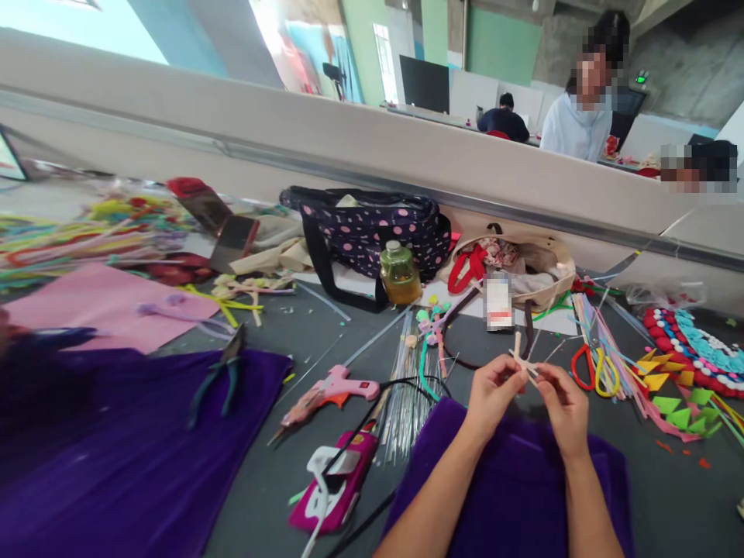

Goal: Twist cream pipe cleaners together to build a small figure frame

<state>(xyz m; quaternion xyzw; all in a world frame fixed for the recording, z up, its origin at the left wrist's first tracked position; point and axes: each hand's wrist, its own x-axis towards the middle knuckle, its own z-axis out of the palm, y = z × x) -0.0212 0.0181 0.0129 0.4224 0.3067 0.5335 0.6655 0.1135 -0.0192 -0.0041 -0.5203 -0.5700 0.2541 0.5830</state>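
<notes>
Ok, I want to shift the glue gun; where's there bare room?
Two patches of table look bare: lower right, between the right purple cloth and the orange scraps, and a strip between the left purple cloth and pink case. Around the bottle and dotted bag it's crowded.

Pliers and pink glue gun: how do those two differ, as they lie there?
Color: the pliers have dark blue-green handles, while the glue gun is mostly pink.
Place: the pliers lie mostly on the purple cloth; the glue gun lies on the dark tabletop.
Pose: the pliers' tip points away from the camera wearer; the glue gun's nozzle points nearer and left.
Shared: both lie unheld.
</notes>
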